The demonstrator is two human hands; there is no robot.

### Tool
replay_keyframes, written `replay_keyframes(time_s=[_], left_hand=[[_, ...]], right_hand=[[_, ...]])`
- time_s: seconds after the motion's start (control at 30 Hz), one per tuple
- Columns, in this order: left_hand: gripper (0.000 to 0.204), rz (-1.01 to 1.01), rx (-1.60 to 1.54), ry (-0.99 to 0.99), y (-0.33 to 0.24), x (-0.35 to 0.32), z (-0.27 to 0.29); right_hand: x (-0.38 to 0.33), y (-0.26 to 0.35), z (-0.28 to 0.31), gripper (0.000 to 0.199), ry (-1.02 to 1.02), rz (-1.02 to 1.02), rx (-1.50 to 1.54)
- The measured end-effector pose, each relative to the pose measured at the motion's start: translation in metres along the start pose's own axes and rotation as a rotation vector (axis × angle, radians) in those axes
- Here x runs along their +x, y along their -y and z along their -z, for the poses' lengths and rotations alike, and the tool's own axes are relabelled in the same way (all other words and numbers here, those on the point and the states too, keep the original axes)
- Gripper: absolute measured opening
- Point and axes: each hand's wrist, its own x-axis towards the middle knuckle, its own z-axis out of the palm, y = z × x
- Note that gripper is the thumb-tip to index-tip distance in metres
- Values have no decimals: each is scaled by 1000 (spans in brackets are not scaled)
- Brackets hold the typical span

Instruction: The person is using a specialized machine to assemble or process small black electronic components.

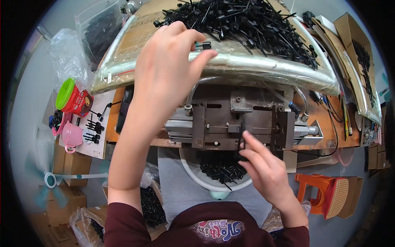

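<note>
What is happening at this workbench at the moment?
A person sits at a wooden bench in front of a metal press fixture. The left hand reaches up and pinches a small black plastic part at the edge of a large pile on a wrapped tray. The right hand has its fingertips at the front of the fixture. Below, a white bowl holds more black parts.
</note>
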Motion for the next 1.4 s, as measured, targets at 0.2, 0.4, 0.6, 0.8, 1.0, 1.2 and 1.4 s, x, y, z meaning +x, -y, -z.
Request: replay_keyframes(time_s=[0.2, 0.4, 0.6, 0.8, 1.0, 1.2, 1.4], left_hand=[[46, 266, -61, 378, 15, 32, -24], [28, 173, -362, 225, -14, 15, 2], [29, 34, -577, 172, -54, -39, 32], [29, 11, -544, 348, -85, -93, 33], [25, 33, -422, 432, -104, -123, 3], [25, -13, -330, 427, -100, -121, -10], [28, -30, -266, 480, -102, -118, -6]], right_hand=[[8, -3, -8, 21, 62, 91, -206], [9, 5, -2, 25, 200, -5, -288], [50, -3, 32, 28, 119, 62, -64], [159, -43, 57, 12, -360, 100, -336], [221, -88, 45, 24, -234, -23, -665], [190, -61, 45, 20, -179, 124, -324], [117, -36, 53, 27, -173, 112, 146]])
